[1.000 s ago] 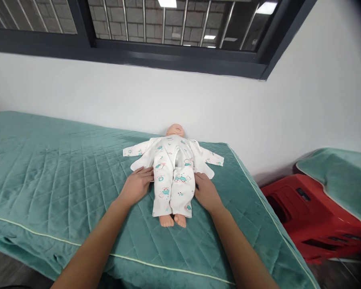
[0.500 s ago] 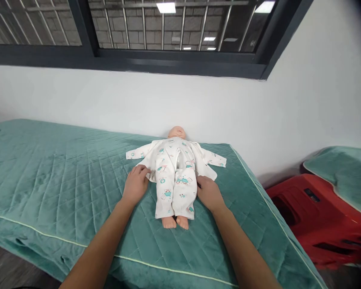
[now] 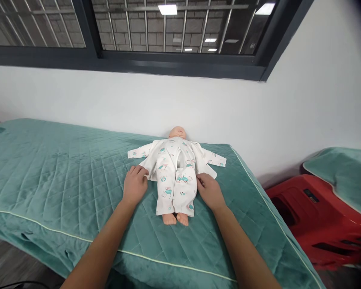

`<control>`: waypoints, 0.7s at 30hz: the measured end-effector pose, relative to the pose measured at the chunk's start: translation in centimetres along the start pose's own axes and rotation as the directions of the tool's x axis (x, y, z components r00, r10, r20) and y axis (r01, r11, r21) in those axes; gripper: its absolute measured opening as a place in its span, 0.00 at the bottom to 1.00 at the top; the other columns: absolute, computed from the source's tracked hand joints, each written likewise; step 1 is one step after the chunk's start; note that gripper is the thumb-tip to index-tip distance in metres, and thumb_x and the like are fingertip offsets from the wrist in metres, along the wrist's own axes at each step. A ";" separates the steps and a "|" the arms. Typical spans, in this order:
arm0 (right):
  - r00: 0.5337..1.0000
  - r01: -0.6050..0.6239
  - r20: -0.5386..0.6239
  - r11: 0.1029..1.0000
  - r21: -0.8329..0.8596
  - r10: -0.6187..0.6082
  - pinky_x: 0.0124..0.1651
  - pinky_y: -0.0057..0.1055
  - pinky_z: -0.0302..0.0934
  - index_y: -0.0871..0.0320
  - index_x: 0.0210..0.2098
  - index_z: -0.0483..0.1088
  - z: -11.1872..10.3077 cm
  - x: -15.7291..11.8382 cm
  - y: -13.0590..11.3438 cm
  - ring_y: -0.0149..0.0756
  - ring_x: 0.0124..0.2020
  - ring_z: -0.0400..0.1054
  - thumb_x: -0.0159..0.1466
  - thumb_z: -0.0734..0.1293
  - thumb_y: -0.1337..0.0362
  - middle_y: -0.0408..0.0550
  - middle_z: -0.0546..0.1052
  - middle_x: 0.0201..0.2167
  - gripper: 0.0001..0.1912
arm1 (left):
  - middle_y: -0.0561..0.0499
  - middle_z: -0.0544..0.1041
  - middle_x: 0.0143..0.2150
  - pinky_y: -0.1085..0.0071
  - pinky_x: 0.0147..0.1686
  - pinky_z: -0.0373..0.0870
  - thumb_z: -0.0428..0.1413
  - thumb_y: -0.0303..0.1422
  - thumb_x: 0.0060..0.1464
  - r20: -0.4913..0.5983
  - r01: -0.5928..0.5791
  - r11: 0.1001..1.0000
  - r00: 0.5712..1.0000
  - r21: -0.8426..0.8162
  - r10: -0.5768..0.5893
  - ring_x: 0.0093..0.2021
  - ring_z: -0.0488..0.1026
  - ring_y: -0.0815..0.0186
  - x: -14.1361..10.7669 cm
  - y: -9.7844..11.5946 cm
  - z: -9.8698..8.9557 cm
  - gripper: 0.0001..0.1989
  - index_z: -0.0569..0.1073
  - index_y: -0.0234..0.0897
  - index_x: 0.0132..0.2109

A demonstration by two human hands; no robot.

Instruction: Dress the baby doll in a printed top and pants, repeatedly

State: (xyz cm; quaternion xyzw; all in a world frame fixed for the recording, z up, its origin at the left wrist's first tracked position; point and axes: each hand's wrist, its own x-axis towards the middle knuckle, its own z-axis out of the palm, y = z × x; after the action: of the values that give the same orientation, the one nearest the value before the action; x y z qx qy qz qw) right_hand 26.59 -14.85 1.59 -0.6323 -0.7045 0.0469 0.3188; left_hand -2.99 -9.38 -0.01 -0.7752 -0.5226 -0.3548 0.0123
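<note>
A baby doll [image 3: 177,132] lies on its back on a green quilted cover, head by the wall and bare feet towards me. It wears white printed trousers [image 3: 185,192] pulled high over its body. A white printed baby jacket [image 3: 150,166] is spread open under it, sleeves stretched out to both sides. My left hand [image 3: 134,186] has its fingers closed at the jacket's lower left corner. On the other side my right hand [image 3: 211,192] pinches the jacket's lower edge, close against the trouser leg. My fingers partly hide both gripped edges.
The green quilted cover [image 3: 63,176] has pale piping along its edges. Behind it rise a white wall [image 3: 123,100] and a dark-framed window [image 3: 180,66] with bars. To the right stands a red plastic piece [image 3: 307,216] with green cloth [image 3: 345,172] over it.
Both hands stay at the jacket's lower edges, with only slight finger movement. The trouser legs and feet sit slightly higher in view; the camera has shifted a little.
</note>
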 end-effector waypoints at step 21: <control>0.960 0.235 0.143 0.970 0.064 -0.241 0.70 0.52 0.42 0.53 0.55 0.66 -0.6 -9.2 -10.1 0.44 0.63 0.59 0.61 0.62 0.76 0.48 0.72 0.57 0.24 | 0.45 0.71 0.50 0.61 0.50 0.70 0.49 0.24 0.63 0.111 -0.110 0.925 0.981 -0.363 0.160 0.50 0.69 0.60 -10.0 8.0 -2.9 0.14 0.69 0.40 0.54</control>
State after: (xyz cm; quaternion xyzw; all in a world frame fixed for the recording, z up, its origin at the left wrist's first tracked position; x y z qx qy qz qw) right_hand 18.13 -25.49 3.22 -0.5302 -0.7960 0.0716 0.2830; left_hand -0.02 -22.10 -0.65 -0.8216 -0.3947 -0.3869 -0.1396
